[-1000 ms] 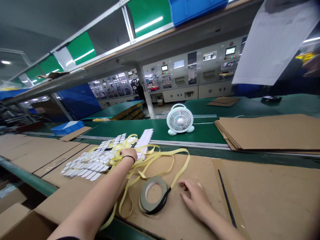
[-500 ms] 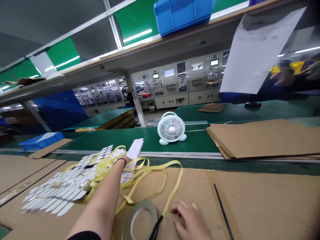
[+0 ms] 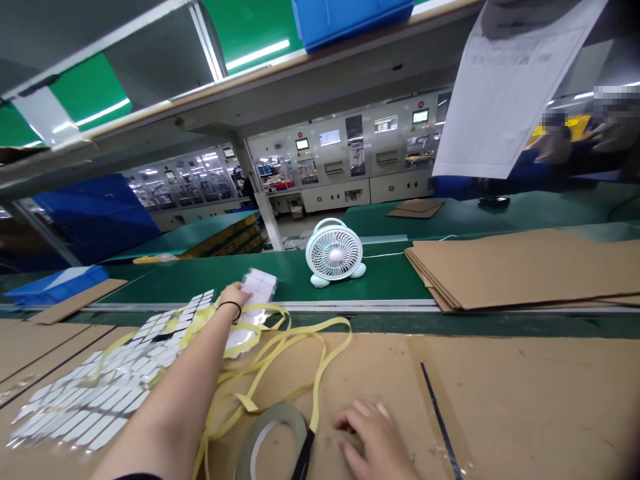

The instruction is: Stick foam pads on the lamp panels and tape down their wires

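My left hand point(image 3: 235, 295), a dark band at its wrist, reaches past the pile and pinches the edge of a white sheet point(image 3: 261, 285) over the green belt's near edge. Below that arm lies a heap of white rectangular pieces on clear sheets point(image 3: 95, 393). Loops of yellow strip point(image 3: 320, 327) run across and beside the heap. Near the bottom, a roll of tape point(image 3: 245, 437) lies flat, with a black-wrapped end of the yellow strip at its right. My right hand point(image 3: 377, 437) rests on the cardboard, fingers loosely bent, thumb apart, holding nothing visible.
A pale blue fan point(image 3: 334, 255) stands on the green belt point(image 3: 200, 270). Stacked cardboard sheets point(image 3: 525, 270) lie to the right, a blue tray point(image 3: 57, 287) to the left. A paper point(image 3: 515, 93) hangs from the overhead shelf. People point(image 3: 553, 143) are at the far right.
My left hand has moved slightly up and left in view, lifting the white sheet away from the heap. My right hand stays nearly in place. The view has shifted a little.
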Demonstrator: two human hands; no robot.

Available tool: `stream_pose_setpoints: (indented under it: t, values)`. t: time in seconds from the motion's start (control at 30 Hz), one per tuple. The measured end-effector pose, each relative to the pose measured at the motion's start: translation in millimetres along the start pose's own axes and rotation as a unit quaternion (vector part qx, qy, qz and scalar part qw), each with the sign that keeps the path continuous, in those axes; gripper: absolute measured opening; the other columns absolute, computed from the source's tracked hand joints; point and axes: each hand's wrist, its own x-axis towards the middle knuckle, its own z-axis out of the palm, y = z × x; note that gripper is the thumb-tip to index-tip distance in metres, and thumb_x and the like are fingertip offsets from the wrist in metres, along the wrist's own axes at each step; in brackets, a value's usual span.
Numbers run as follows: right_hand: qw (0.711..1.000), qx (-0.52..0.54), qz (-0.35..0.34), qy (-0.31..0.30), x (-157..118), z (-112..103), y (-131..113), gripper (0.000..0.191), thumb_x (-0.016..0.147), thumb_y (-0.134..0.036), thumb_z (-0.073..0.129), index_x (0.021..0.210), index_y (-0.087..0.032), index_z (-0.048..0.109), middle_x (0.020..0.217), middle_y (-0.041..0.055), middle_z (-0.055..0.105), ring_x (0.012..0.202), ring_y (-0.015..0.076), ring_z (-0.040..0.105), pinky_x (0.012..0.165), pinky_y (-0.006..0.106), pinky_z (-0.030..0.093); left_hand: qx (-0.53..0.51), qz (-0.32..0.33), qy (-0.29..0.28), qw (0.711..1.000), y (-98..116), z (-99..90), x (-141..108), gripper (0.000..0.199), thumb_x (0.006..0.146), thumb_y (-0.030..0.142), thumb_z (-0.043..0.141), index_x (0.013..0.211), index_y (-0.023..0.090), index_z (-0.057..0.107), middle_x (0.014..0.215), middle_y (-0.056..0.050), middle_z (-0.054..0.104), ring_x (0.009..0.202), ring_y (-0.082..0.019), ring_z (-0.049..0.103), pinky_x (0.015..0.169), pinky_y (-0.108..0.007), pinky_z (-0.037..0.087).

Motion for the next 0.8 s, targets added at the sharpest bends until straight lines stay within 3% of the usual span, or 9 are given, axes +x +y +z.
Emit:
stream_pose_setpoints:
  t: [0.13,0.23,0.3,0.4,0.5,0.63,0.7,0.8]
  values:
    - [1.0,0.015,0.003,0.013,-1,-1,-2,0.027,0.067,-0.011,0.052,0.089,-0.025,0.06,0.091,-0.0007,0.062,0.086,0.0181,0.055,0.079,0.031,0.031,0.043,0.018,0.183,0.982,15,-57.2,-17,0.039,0.093,0.031,0.031,0.123,0.008,0.042,0.108,-0.015,0.062,0.099,-0.025,0.056,0.098,-0.048,0.03]
    - [0.999,0.028,0.011,0.033,-1,-4,-5,0.03,0.066,-0.01,0.051,0.091,-0.025,0.059,0.086,-0.0014,0.062,0.082,0.017,0.055,0.078,0.031,0.033,0.083,0.079,0.257,0.959,28,-97.0,-31,0.035,0.094,0.022,0.023,0.12,0.014,0.044,0.114,-0.01,0.059,0.105,-0.021,0.051,0.107,-0.046,0.013]
    - [0.999,0.031,0.014,0.041,-1,-4,-7,0.031,0.066,-0.009,0.051,0.092,-0.024,0.059,0.084,-0.001,0.063,0.081,0.0172,0.056,0.079,0.031,0.034,0.117,0.127,0.253,0.952,36,-116.9,-35,0.031,0.091,0.015,0.029,0.11,0.016,0.053,0.105,-0.007,0.063,0.1,-0.021,0.054,0.107,-0.046,0.01]
    - [0.998,0.033,0.009,0.049,-3,-2,-6,0.032,0.067,-0.01,0.052,0.095,-0.023,0.06,0.085,0.0003,0.063,0.082,0.0185,0.057,0.081,0.033,0.037,0.161,0.175,0.208,0.949,45,-137.7,-36,0.023,0.081,0.009,0.041,0.091,0.015,0.06,0.077,-0.006,0.066,0.079,-0.021,0.06,0.103,-0.048,0.018]
    - [0.996,0.067,0.009,0.065,-4,0,0,0.038,0.069,-0.011,0.051,0.104,-0.022,0.058,0.089,0.0027,0.063,0.086,0.02,0.058,0.083,0.034,0.041,0.181,0.204,0.195,0.942,56,-152.7,-50,0.02,0.079,0.009,0.044,0.089,0.016,0.06,0.079,-0.009,0.067,0.079,-0.024,0.061,0.091,-0.045,0.03]
    - [0.974,0.154,0.025,0.166,2,-24,7,0.057,0.073,-0.021,0.057,0.128,-0.023,0.044,0.115,0.0087,0.057,0.106,0.0239,0.055,0.094,0.037,0.041,0.176,0.31,0.216,0.909,87,-164.0,-113,0.021,0.078,0.014,0.045,0.093,0.019,0.058,0.089,-0.009,0.066,0.084,-0.025,0.06,0.072,-0.036,0.035]
    - [0.947,0.165,0.025,0.274,1,-55,8,0.079,0.069,-0.032,0.067,0.138,-0.025,0.029,0.132,0.0111,0.047,0.119,0.0283,0.046,0.101,0.044,0.036,0.159,0.381,0.229,0.881,109,-163.3,-161,0.019,0.079,0.013,0.044,0.088,0.02,0.058,0.083,-0.006,0.065,0.078,-0.023,0.06,0.067,-0.035,0.034]
    - [0.886,0.163,0.02,0.434,-17,-115,14,0.114,0.058,-0.043,0.078,0.146,-0.025,0.007,0.148,0.0152,0.024,0.132,0.0342,0.03,0.106,0.052,0.029,0.111,0.472,0.186,0.855,140,-152.8,-235,0.021,0.076,0.009,0.044,0.086,0.022,0.058,0.076,-0.002,0.063,0.072,-0.02,0.058,0.064,-0.033,0.034]
